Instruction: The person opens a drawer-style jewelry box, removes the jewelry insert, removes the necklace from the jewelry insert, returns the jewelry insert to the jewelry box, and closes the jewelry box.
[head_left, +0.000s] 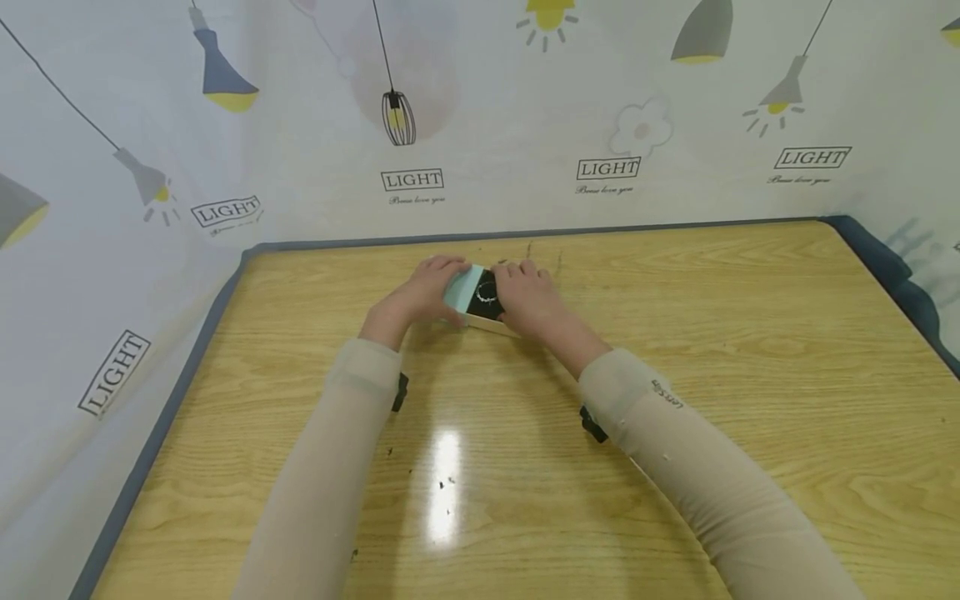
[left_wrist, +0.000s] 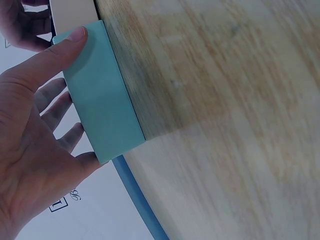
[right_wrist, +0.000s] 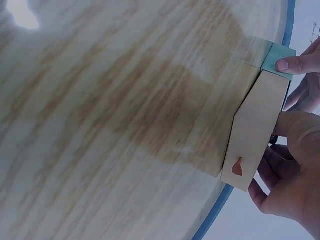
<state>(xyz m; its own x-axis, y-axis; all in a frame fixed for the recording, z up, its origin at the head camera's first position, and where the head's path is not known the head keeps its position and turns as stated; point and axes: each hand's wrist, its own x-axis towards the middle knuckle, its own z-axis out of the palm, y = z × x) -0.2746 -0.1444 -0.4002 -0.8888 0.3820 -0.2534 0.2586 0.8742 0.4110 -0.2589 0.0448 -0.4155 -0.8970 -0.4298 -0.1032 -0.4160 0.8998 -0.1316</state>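
Note:
A small jewelry box lies toward the back of the table, its teal sleeve [head_left: 462, 289] partly over a cream drawer [right_wrist: 256, 117]. Inside the drawer is a black insert [head_left: 477, 310] with a thin silvery bracelet [head_left: 481, 297] on it. My left hand [head_left: 429, 289] grips the sleeve, thumb on the near side and fingers behind, as the left wrist view shows. The drawer's right part is held by my right hand [head_left: 531, 302], which covers some of the insert. In the right wrist view a small orange-brown tab [right_wrist: 238, 167] shows on the drawer's side.
The wood-grain table [head_left: 525, 467] has a few dark specks near the front. A white cloth backdrop [head_left: 510, 200] printed with lamps rises behind and beside it, with a dark blue band [head_left: 360, 242] along the table's edge.

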